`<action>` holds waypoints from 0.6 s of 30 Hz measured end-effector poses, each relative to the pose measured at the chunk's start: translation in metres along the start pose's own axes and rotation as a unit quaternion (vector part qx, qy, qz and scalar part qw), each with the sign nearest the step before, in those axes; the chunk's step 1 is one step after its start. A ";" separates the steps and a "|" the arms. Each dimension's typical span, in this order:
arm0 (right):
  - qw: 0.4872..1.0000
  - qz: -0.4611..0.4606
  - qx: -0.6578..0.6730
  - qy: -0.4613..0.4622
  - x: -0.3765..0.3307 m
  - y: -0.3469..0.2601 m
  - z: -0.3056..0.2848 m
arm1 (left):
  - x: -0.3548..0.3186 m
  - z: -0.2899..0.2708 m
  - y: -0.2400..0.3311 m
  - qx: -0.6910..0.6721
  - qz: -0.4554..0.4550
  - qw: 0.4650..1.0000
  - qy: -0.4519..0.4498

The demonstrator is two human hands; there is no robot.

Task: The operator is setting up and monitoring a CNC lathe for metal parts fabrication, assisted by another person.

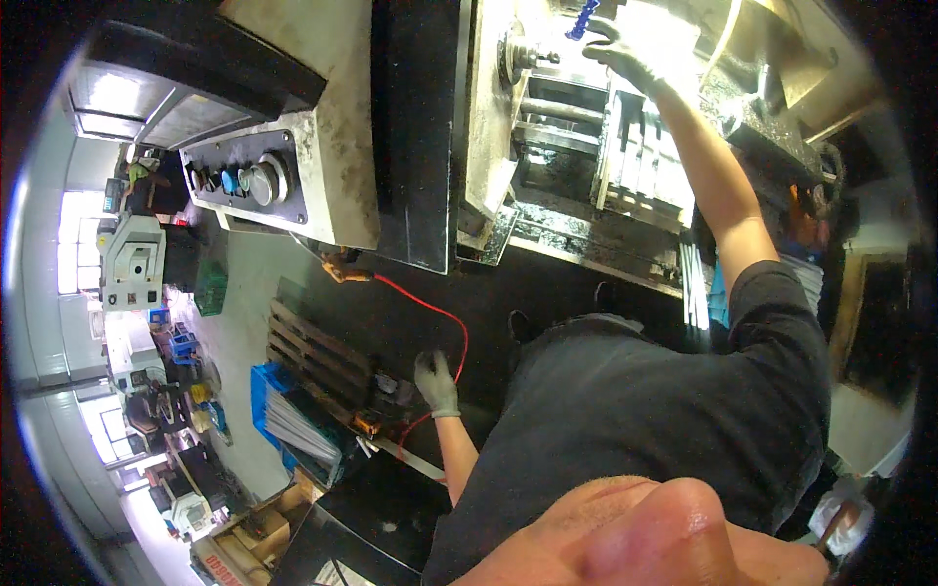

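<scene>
My right hand point(625, 57), in a pale work glove, reaches into the brightly lit interior of a metalworking machine. Its fingers are spread, and the fingertips lie close to a blue segmented coolant hose point(583, 18); I cannot tell whether they touch. Left of that hand a spindle chuck point(516, 57) with a short dark piece sticks out of the machine wall. My left hand point(437, 384), also gloved, hangs low by my side with its fingers curled in. What it holds, if anything, is hidden. A red air hose point(445, 311) runs just beyond it.
A control panel point(244, 179) with a round knob stands at the upper left. Pale rods point(694, 285) lie by the machine at right. A wooden pallet point(318, 356) and a blue crate point(269, 405) of long pale pieces are left of me. Other machines point(134, 262) line the far left.
</scene>
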State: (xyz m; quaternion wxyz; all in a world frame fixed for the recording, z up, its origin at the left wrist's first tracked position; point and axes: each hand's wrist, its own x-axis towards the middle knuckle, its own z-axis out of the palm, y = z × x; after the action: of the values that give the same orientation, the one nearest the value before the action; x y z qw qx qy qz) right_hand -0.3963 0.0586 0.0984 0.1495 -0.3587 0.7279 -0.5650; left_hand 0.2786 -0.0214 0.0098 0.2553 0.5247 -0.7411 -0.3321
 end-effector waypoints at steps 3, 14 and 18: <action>0.999 -0.002 -0.040 0.017 0.015 0.015 0.007 | 0.016 0.010 0.055 -0.034 0.045 0.995 -0.081; 1.000 0.010 0.022 0.001 0.032 0.044 0.011 | 0.139 0.189 0.404 -0.512 0.195 0.783 -0.296; 0.998 -0.013 -0.047 0.041 0.042 0.053 0.019 | 0.225 0.261 0.490 -0.564 0.073 0.760 -0.314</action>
State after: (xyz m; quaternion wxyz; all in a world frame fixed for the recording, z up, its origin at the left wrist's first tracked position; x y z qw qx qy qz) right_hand -0.4326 0.0213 0.0512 0.0953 -0.3517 0.7544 -0.5460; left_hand -0.2807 -0.0635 0.2202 0.2814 0.0963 -0.4944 -0.8168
